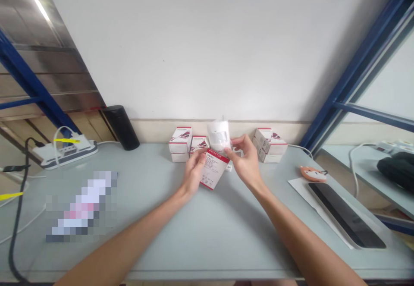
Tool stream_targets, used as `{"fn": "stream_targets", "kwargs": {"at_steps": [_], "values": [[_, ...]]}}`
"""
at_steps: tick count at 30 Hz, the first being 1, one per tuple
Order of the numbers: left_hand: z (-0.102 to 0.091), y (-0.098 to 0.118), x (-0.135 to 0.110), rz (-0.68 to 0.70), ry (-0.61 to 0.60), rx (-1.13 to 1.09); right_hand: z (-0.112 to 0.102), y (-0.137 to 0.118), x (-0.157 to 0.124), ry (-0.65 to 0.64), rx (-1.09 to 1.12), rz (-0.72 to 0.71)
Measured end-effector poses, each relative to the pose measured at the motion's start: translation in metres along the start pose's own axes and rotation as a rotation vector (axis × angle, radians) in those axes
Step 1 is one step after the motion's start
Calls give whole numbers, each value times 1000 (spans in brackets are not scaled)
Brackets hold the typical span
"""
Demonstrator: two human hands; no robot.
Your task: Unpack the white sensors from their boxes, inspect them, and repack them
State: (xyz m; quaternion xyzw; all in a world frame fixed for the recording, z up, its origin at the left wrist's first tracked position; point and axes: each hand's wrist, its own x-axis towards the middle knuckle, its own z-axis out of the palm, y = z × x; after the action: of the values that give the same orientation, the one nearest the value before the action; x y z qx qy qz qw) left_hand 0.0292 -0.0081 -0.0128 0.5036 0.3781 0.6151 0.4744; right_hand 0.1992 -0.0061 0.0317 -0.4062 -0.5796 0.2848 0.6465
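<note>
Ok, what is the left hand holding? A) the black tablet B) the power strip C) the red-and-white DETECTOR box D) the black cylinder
C: the left hand is at the centre of the desk with its fingers against the edge of the red-and-white DETECTOR box.

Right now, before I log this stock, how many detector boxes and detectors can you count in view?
Red-and-white detector boxes at the back: 5
Red-and-white detector box being held: 1
White detector: 1
Total: 7
</note>
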Motion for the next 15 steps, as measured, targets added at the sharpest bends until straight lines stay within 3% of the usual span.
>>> {"fn": "stream_targets", "kwargs": {"at_steps": [6,15], "values": [[-4,-4,5,70,-66,118,8,4,-7,12,236,103],[-14,-17,10,43,-29,66,-5,1,-3,-218,-202,-128]]}}
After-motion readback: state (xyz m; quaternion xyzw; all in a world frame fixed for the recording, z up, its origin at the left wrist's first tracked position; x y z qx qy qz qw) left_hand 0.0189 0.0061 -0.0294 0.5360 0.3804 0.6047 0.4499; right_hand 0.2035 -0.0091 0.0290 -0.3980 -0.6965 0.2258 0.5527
